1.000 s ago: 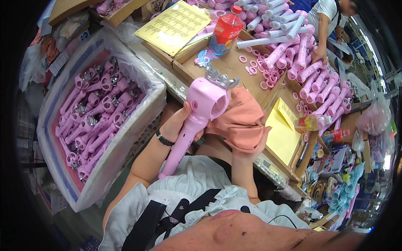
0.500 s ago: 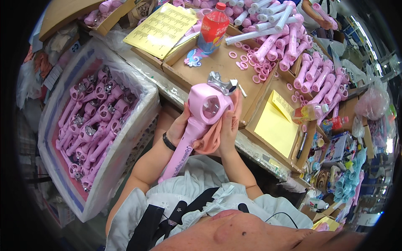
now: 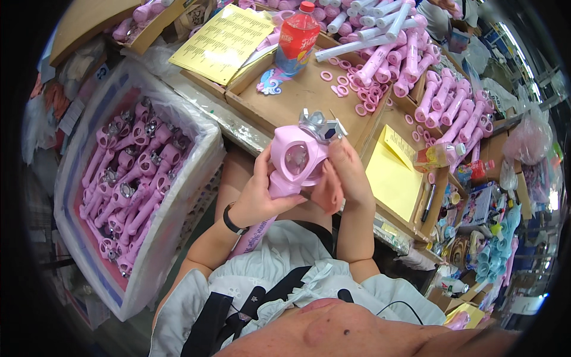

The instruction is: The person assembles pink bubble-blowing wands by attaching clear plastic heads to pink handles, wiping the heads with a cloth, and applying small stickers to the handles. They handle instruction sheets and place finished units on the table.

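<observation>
A pink toy wand (image 3: 284,134) with a hollow, windowed head and a silver crown-like top (image 3: 321,126) is held over my lap, its printed handle slanting down toward my left forearm. My left hand (image 3: 259,193), a black band at its wrist, is closed around the neck just below the head. In my right hand (image 3: 352,172) is a salmon-coloured cloth (image 3: 328,193), hanging below the fingers at the side of the wand head. That hand's thumb lies near the silver top. Its other fingers are partly hidden behind the cloth.
On my left, a plastic-lined crate (image 3: 134,297) holds several similar pink wands. The workbench ahead carries a cardboard tray (image 3: 285,110), a red-capped bottle (image 3: 297,38), yellow sheets (image 3: 217,44), pink rings (image 3: 369,95), a pile of pink handles (image 3: 455,104) and a pen (image 3: 428,205).
My right hand has moved outward and up toward the silver top, with the cloth gathered lower. The wand head has turned slightly, and my left hand has shifted its grip around the neck.
</observation>
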### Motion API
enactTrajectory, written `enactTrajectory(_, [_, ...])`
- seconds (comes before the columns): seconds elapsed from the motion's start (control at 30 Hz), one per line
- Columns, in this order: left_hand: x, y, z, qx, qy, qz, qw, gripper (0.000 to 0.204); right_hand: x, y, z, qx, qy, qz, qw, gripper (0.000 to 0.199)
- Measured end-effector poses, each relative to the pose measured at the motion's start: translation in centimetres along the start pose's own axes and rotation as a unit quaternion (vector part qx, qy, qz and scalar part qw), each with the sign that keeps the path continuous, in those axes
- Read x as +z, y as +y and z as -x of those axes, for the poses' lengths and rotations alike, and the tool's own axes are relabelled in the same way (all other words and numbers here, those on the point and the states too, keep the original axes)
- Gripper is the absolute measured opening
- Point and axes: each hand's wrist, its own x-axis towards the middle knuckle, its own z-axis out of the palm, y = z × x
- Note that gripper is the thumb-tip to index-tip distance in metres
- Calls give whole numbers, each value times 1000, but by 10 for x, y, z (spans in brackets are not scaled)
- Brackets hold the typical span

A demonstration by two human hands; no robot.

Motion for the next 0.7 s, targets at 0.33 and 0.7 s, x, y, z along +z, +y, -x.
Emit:
enactTrajectory(0.33, [-5, -39, 2, -189, -58, 482, 854, 75, 2, 93, -8, -232, 67, -58, 969, 75])
enactTrajectory(0.7, [-9, -20, 6, -160, 30, 159, 974, 52, 35, 84, 6, -371, 127, 317, 864, 96])
